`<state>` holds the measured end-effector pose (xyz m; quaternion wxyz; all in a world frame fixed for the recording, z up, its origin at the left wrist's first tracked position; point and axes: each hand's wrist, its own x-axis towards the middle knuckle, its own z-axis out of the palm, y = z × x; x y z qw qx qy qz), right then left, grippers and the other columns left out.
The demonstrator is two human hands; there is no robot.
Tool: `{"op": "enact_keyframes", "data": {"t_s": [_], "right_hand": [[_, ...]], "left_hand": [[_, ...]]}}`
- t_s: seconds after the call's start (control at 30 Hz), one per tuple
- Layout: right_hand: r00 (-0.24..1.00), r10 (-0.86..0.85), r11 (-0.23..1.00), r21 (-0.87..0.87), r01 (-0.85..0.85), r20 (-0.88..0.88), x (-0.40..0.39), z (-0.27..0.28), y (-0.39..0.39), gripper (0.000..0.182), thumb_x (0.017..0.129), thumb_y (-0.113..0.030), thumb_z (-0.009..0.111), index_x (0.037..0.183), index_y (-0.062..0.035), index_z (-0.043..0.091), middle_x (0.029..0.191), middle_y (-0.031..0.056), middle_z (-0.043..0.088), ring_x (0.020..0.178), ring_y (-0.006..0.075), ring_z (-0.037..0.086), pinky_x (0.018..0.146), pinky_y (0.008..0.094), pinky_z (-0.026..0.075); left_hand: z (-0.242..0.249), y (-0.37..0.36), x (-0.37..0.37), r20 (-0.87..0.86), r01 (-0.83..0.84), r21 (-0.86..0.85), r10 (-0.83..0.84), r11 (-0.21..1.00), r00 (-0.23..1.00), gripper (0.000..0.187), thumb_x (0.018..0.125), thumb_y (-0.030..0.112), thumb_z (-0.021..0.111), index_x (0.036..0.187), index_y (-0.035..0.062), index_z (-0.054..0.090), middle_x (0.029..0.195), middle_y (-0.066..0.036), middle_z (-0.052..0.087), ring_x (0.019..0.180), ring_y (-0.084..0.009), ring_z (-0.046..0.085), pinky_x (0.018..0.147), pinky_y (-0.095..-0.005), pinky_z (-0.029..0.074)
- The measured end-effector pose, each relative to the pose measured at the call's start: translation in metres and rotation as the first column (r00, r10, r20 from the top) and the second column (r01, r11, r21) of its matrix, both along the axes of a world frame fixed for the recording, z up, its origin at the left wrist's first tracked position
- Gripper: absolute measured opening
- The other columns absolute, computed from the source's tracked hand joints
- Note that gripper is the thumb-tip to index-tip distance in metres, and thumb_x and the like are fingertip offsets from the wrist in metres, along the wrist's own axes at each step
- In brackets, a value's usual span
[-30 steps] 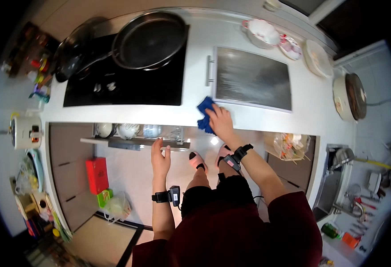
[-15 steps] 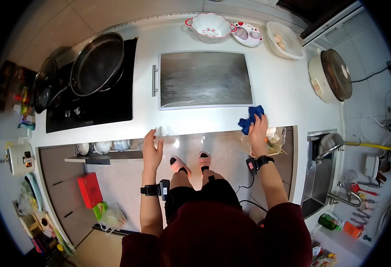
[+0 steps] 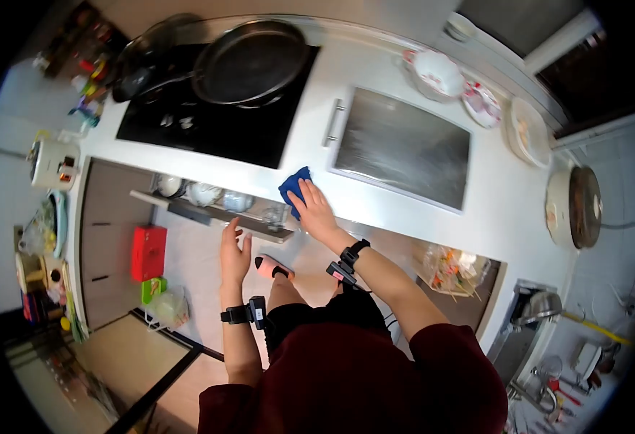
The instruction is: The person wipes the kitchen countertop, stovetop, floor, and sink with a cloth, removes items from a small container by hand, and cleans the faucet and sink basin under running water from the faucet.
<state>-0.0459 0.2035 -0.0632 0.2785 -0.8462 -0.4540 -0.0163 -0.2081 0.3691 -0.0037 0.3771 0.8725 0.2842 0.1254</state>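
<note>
Blue cloth (image 3: 295, 191) lies under the right hand (image 3: 313, 210) on a white kitchen desk (image 3: 397, 223); the left hand (image 3: 236, 253), unclenched, hovers near the open drawer (image 3: 216, 218).

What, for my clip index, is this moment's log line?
right hand: on blue fabric cloth, at front of white countertop; left hand: empty; round black pan: over black cooktop

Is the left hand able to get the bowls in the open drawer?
Probably yes: the left hand looks empty and close, and the drawer is pulled out, though the counter may partly cover the bowls.
</note>
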Motion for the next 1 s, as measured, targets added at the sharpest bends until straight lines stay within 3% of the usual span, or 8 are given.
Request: {"op": "enact_keyframes", "data": {"t_s": [0.1,0.33,0.47,0.57,0.8,1.0], "right_hand": [[0.987,0.018,1.000,0.003,-0.018,0.157,0.000,-0.012,0.066,0.045,0.080,-0.011,0.050,0.124,-0.0127,0.049,0.133,0.0205,0.039,0.124,0.0348,0.037,0.104,0.0424,0.030],[0.982,-0.002,0.998,-0.061,0.014,0.186,-0.007,-0.021,0.171,0.046,0.080,-0.006,0.049,0.125,-0.0119,0.047,0.136,0.0225,0.033,0.125,0.0372,0.034,0.104,0.0436,0.031],[0.981,-0.029,0.996,-0.079,0.045,0.192,-0.021,-0.017,0.253,0.047,0.080,-0.006,0.049,0.126,-0.0112,0.046,0.135,0.0235,0.034,0.124,0.0382,0.035,0.103,0.0439,0.031],[0.956,-0.075,0.990,-0.097,0.107,0.285,-0.026,-0.024,0.312,0.051,0.079,-0.006,0.050,0.129,-0.0100,0.042,0.134,0.0235,0.033,0.124,0.0378,0.034,0.104,0.0438,0.029],[0.951,-0.082,0.978,-0.158,0.133,0.297,-0.038,-0.025,0.401,0.052,0.080,-0.005,0.049,0.131,-0.0093,0.039,0.137,0.0256,0.029,0.126,0.0391,0.031,0.106,0.0444,0.026],[0.943,-0.074,0.968,-0.202,0.146,0.323,-0.047,-0.023,0.465,0.052,0.081,-0.008,0.049,0.131,-0.0080,0.038,0.136,0.0269,0.029,0.127,0.0397,0.030,0.107,0.0442,0.024]], "left_hand": [[-0.002,0.030,-0.023,0.032,-0.039,-0.041,0.040,0.998,0.999,0.043,0.086,0.011,0.057,0.126,0.0032,0.044,0.119,-0.015,0.051,0.095,-0.0245,0.059,0.080,-0.0343,0.047],[-0.025,0.131,-0.075,0.002,-0.124,-0.123,0.125,0.985,0.992,0.044,0.084,0.010,0.058,0.124,0.0013,0.044,0.121,-0.017,0.050,0.093,-0.0275,0.060,0.079,-0.0358,0.048],[-0.024,0.199,-0.088,0.036,-0.055,-0.135,0.060,0.989,0.998,0.042,0.083,0.009,0.059,0.122,0.0008,0.046,0.120,-0.018,0.051,0.092,-0.0277,0.060,0.080,-0.0348,0.048],[-0.023,0.232,-0.100,0.052,-0.044,-0.161,0.053,0.986,0.997,0.042,0.083,0.008,0.060,0.122,0.0007,0.046,0.119,-0.018,0.051,0.092,-0.0279,0.060,0.080,-0.0344,0.048],[-0.043,0.286,-0.122,0.066,-0.084,-0.201,0.099,0.976,0.993,0.042,0.083,0.010,0.059,0.122,0.0003,0.046,0.118,-0.017,0.052,0.093,-0.0273,0.060,0.080,-0.0345,0.048],[-0.061,0.332,-0.124,-0.025,-0.087,-0.270,0.084,0.959,0.996,0.042,0.086,0.011,0.057,0.125,0.0026,0.044,0.120,-0.017,0.051,0.094,-0.0252,0.060,0.079,-0.0341,0.048]]}}
